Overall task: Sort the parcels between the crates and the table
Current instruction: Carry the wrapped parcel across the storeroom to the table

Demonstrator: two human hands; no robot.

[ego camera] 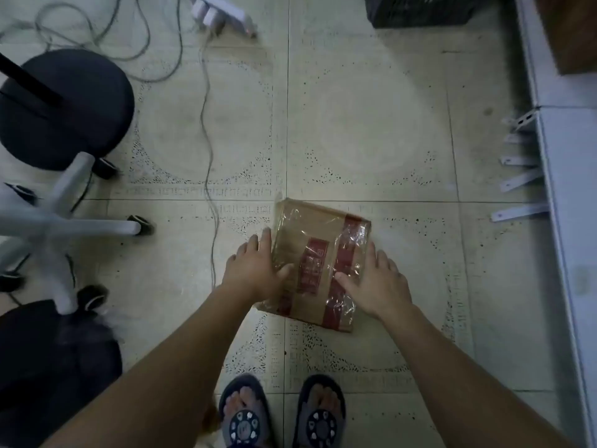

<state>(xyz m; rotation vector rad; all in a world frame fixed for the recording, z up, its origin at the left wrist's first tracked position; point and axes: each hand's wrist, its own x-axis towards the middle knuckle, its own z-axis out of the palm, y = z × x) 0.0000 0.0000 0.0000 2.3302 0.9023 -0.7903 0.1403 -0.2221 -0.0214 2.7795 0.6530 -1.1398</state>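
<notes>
1. Here, my left hand [255, 270] grips the parcel's [318, 263] left edge, over the floor [371, 140].
2. My right hand [376, 286] clasps its right side.
3. The dark crate [420, 11] lies well ahead; I judge the sorting unfinished.

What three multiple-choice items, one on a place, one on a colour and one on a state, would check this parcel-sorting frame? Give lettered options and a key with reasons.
1. Where is the black crate?
A. At the frame's top, right of centre
B. Between the person's feet
C. On the stool

2. What colour are the printed bands on the parcel?
A. Blue
B. Red
C. Green

3. How is the parcel handled?
A. One hand pinches a corner
B. No hand touches it
C. Both hands hold its opposite sides

Key:
1 A: the crate sits on the floor by the top edge.
2 B: red bands cross the brown wrapping.
3 C: the left hand and right hand each grip a side, thumbs on top.
</notes>
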